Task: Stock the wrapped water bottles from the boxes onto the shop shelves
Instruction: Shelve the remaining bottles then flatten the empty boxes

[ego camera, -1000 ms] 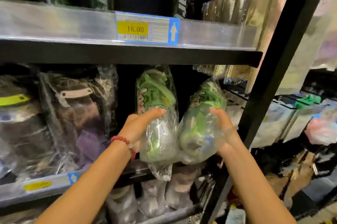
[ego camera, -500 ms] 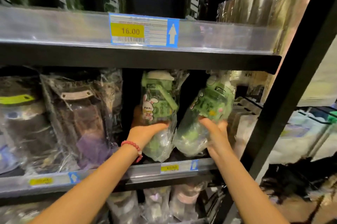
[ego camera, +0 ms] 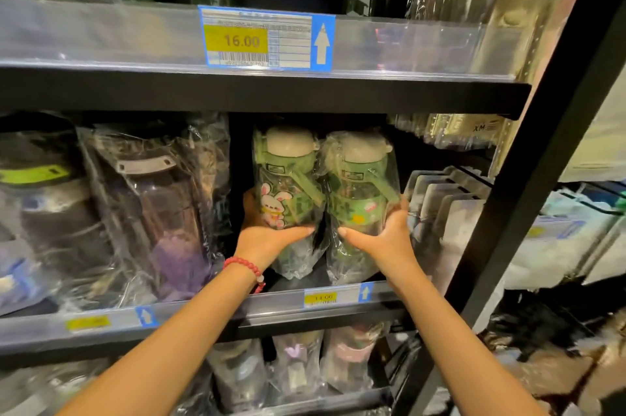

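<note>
In the middle of the frame we held two wrapped green water bottles upright, side by side, on the middle shelf (ego camera: 338, 305). Our left hand (ego camera: 271, 237) gripped the left bottle (ego camera: 288, 198), the one with a rabbit sticker: the thumb lay across its front and the other fingers were curled round its far left side. Our right hand (ego camera: 382, 236) gripped the right bottle (ego camera: 364, 198) in the same way, with the thumb on the front and the fingers curled round the right side. The clear wrappers of the two bottles touched each other. Both bottles had pale caps just below the upper shelf (ego camera: 135, 90). We could not tell if their bases fully rested on the shelf board, because the wrapping hid them.

A red bead bracelet (ego camera: 245, 264) was on our left wrist. At the left of the frame stood bigger dark wrapped bottles (ego camera: 152, 212) on the same shelf. A price label (ego camera: 266, 37) reading 16.00 was on the upper shelf edge, at the top centre. A black upright post (ego camera: 542, 178) ran along the right side.
</note>
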Motion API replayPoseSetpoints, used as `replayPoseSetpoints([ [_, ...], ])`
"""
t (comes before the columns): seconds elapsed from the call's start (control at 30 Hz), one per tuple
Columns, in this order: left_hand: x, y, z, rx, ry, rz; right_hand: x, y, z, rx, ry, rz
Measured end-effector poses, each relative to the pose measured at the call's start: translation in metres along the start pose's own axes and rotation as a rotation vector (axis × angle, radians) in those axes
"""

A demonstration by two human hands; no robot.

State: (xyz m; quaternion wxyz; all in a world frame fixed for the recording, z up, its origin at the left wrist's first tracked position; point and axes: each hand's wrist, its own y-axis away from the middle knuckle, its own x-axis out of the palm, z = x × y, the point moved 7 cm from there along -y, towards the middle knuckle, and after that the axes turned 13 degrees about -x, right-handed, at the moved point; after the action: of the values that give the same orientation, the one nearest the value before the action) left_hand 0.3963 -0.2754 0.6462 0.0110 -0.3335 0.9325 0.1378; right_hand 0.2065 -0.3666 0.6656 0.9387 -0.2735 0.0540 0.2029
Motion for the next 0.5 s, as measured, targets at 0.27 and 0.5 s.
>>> replayPoseSetpoints([
  [0.27, -0.006, 0.024, -0.003, 0.062, -0.219, -0.009, -0.002, 0.014, -0.001, 0.071, 0.162, 0.037],
  [0.5, -0.013, 0.023, -0.007, 0.117, -0.465, -0.197, -0.001, 0.01, -0.002, 0.133, 0.391, 0.121],
])
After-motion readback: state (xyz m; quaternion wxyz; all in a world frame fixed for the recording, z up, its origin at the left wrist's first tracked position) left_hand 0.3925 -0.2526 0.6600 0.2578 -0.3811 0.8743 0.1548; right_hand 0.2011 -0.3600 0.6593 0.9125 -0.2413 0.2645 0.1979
